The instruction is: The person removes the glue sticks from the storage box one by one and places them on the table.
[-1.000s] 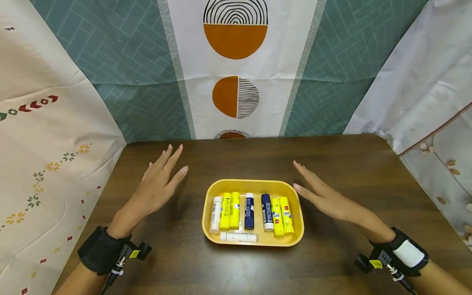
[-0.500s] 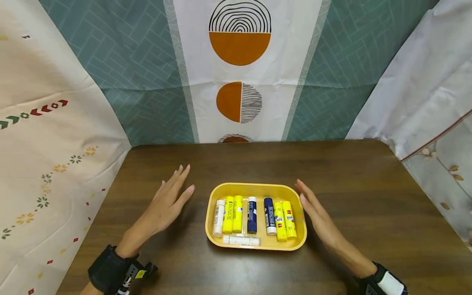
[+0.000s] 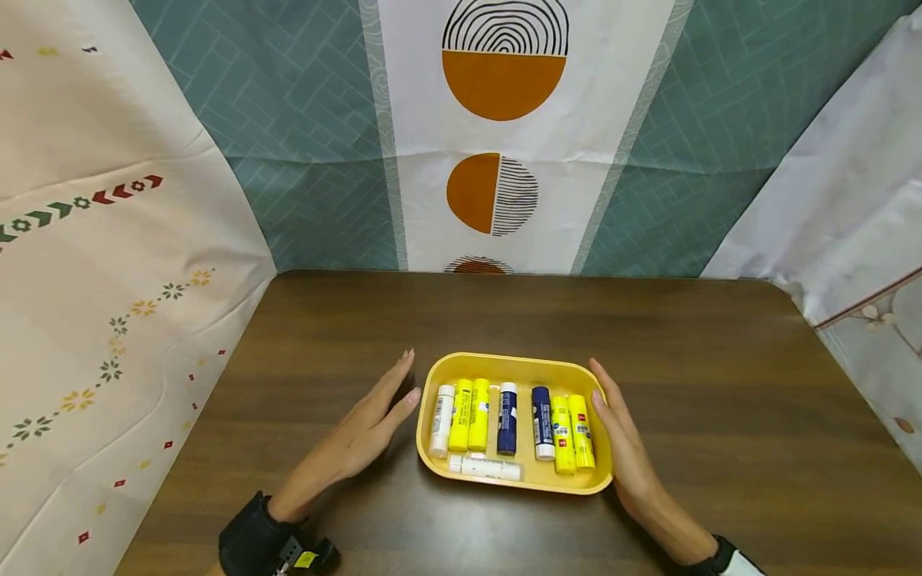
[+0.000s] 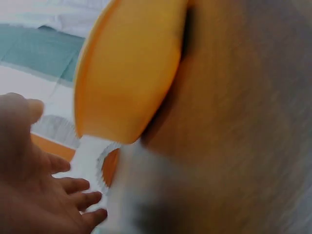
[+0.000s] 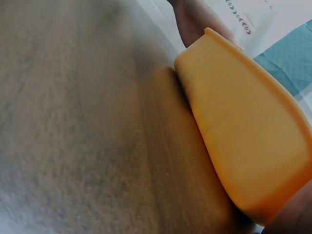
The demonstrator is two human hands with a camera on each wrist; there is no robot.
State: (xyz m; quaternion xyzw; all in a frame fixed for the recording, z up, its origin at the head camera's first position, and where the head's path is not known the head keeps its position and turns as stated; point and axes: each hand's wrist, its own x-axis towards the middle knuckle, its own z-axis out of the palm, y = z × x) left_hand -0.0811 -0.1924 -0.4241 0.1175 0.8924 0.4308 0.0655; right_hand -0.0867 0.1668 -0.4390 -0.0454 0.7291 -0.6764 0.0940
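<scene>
Yellow tray [image 3: 522, 369] holds tubes [image 3: 507, 428] with illegible labels [image 3: 561, 430] between left hand [image 3: 373, 426] and right hand [image 3: 627, 448], both straight-fingered.

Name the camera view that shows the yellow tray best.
Head: it looks down into the tray, showing the tubes inside. Both wrist views show mainly its outer side, cut off by the frame's edge.

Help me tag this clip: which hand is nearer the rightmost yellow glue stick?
Right. The right hand is at the yellow tray's right end, just beyond that yellow glue stick; the left hand is outside the opposite end.
</scene>
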